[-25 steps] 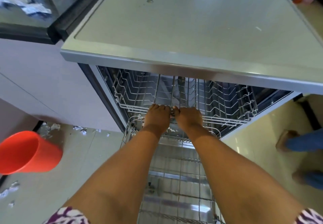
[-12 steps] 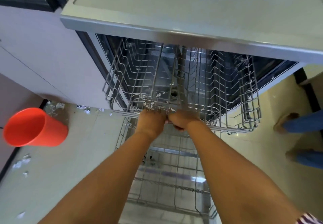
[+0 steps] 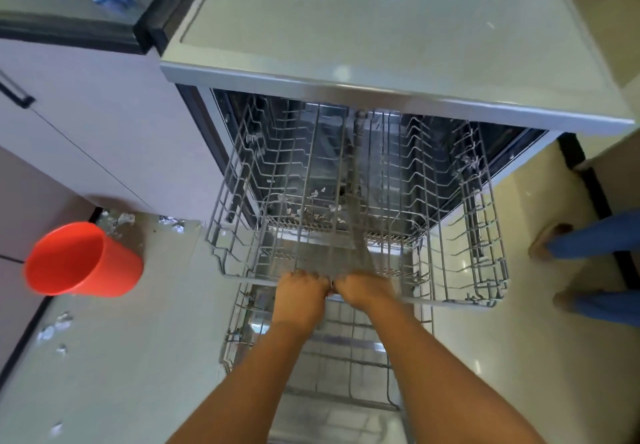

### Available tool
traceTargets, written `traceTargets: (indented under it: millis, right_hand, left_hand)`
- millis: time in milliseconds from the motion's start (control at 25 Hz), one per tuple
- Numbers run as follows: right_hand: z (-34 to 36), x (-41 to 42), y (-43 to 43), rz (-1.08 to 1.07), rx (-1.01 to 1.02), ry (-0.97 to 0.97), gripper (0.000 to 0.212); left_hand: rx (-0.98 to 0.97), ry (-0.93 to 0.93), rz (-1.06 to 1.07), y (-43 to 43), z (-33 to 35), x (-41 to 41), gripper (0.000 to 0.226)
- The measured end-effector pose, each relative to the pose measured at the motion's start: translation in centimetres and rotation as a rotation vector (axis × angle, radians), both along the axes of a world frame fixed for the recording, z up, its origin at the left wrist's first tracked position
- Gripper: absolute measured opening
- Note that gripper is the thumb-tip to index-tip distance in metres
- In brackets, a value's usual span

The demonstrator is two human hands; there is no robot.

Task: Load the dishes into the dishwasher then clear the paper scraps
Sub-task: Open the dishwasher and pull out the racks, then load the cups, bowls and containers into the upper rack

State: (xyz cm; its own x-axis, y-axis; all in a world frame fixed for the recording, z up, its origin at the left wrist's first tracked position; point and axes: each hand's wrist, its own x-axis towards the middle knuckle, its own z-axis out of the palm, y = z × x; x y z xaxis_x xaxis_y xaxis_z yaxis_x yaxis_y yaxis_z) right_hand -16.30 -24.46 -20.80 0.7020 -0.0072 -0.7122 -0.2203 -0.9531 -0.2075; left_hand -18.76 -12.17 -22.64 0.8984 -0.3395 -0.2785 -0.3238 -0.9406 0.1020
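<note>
The dishwasher [image 3: 381, 90] stands open under a pale counter. Its grey wire upper rack [image 3: 478, 236] is drawn far out over the lower rack [image 3: 346, 357] and the open door. My left hand [image 3: 299, 296] and my right hand [image 3: 363, 289] sit side by side, both gripping the middle of the upper rack's front rail. No dishes are in either rack. Small paper scraps [image 3: 318, 215] lie in the upper rack, and more paper scraps [image 3: 121, 220] are scattered on the floor by the cabinet.
A red plastic bin [image 3: 81, 260] lies tilted on the floor at the left. Pale cabinets [image 3: 86, 125] stand to the left of the dishwasher. Another person's feet and blue trouser legs [image 3: 588, 239] are at the right edge. More scraps [image 3: 53, 329] dot the floor lower left.
Both hands have pulled the upper rack out of the dishwasher toward me, from mostly inside to far out over the lower rack. The hands keep their grip on the front rail.
</note>
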Motion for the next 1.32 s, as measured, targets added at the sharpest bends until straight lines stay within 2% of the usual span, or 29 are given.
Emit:
traceTargets:
  millis: [240, 320, 440, 560, 800, 960, 1080, 1160, 1320]
  right_hand:
    - [-1.2, -6.0, 1.2, 0.065, -0.044, 0.006, 0.041]
    - [-1.1, -7.9, 1.4, 0.055, -0.03, 0.002, 0.037]
    - [-1.0, -10.7, 1.6, 0.076, -0.017, -0.025, 0.042]
    - [-1.6, -13.0, 1.8, 0.023, -0.037, -0.011, 0.044]
    - [-1.4, -14.6, 1.9, 0.0, -0.074, -0.033, 0.043]
    - [0.8, -16.2, 2.4, 0.11, -0.127, -0.133, 0.053]
    - [1.9, -18.5, 2.6, 0.19, -0.184, -0.183, 0.046]
    - [3.0, -19.5, 3.0, 0.195, -0.193, -0.162, 0.049]
    - [6.7, -18.8, 4.8, 0.104, -0.1, -0.144, 0.051]
  left_hand:
    - [-0.054, 0.073, 0.011, 1.8, -0.3, -5.8, 0.028]
    - [-0.078, 0.099, 0.03, 1.9, -0.3, -7.9, 0.026]
    - [-0.107, 0.127, 0.039, 2.4, -0.5, -10.4, 0.025]
    - [-0.102, 0.148, 0.027, 2.6, 0.0, -12.5, 0.026]
    - [-0.055, 0.229, -0.036, 3.0, 0.4, -13.4, 0.024]
    - [-0.108, 0.334, -0.095, 4.5, 1.8, -13.2, 0.035]
    - [-0.204, 0.459, -0.011, 6.9, 3.4, -13.2, 0.043]
    - [-0.331, 0.525, 0.138, 9.1, 5.1, -13.6, 0.042]
    - [-0.507, 0.444, 0.42, 12.8, 8.8, -13.9, 0.032]
